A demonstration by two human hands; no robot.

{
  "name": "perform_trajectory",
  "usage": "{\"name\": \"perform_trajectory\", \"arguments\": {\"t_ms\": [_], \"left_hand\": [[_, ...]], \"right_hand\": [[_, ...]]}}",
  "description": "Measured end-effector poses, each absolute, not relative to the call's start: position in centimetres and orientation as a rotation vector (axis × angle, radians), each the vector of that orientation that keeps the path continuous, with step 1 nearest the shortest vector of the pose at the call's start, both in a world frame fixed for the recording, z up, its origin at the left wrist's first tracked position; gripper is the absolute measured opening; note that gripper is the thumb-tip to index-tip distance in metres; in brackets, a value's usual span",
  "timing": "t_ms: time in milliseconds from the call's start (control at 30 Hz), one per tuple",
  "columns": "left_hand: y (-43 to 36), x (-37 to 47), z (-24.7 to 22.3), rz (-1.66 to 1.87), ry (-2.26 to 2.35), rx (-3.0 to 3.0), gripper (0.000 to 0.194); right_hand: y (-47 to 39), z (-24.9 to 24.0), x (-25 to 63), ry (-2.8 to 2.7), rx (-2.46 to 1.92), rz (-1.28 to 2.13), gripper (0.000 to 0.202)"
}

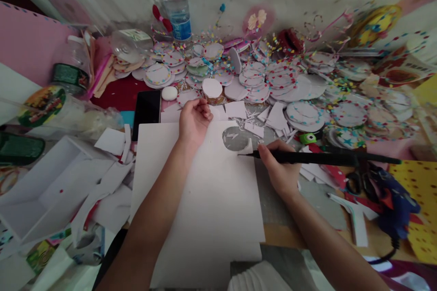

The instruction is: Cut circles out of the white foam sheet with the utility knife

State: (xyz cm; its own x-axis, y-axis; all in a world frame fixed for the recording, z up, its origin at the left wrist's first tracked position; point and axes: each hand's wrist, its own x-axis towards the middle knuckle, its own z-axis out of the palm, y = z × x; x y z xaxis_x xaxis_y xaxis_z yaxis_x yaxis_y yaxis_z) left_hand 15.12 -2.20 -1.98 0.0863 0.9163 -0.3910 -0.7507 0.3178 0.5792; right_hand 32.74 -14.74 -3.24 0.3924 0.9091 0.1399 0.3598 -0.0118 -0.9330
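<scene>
A large white foam board sheet (211, 204) lies in front of me, with an oval hole (235, 138) near its upper right corner. My right hand (282, 170) grips a long black craft knife (300, 157) by its front part. The knife's thin tip points left, over the board just below the hole. My left hand (195, 120) rests at the board's far edge, fingers curled in, and I see nothing in them. Close to its fingertips is a round white disc (212, 87) on the pile behind.
Stacks of white discs with coloured bead strings (252, 75) fill the back. White offcuts (276, 116) lie beyond the board. A phone (146, 109) and white box (51, 186) are left; scissors (362, 182) and a blue glue gun (392, 204) right. A water bottle (177, 9) stands behind.
</scene>
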Motion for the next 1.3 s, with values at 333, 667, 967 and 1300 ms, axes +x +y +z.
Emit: {"name": "perform_trajectory", "arguments": {"t_ms": [333, 667, 967, 1300], "left_hand": [[-2.17, 15.08, -2.01, 1.258, 0.785, 0.254, 0.033], [-2.11, 15.16, -2.06, 1.252, 0.810, 0.280, 0.030], [-2.17, 15.25, -1.96, 1.256, 0.817, 0.281, 0.029], [-2.16, 15.34, -2.05, 1.263, 0.809, 0.277, 0.032]], "right_hand": [[-14.77, -3.92, 32.95, -1.102, -1.576, 0.678, 0.028], [-14.53, -4.00, 32.83, -1.122, -1.574, 0.739, 0.030], [-14.37, -3.92, 32.76, -1.174, -1.561, 0.743, 0.028], [-14.37, -3.95, 32.73, -1.193, -1.551, 0.784, 0.027]]}}
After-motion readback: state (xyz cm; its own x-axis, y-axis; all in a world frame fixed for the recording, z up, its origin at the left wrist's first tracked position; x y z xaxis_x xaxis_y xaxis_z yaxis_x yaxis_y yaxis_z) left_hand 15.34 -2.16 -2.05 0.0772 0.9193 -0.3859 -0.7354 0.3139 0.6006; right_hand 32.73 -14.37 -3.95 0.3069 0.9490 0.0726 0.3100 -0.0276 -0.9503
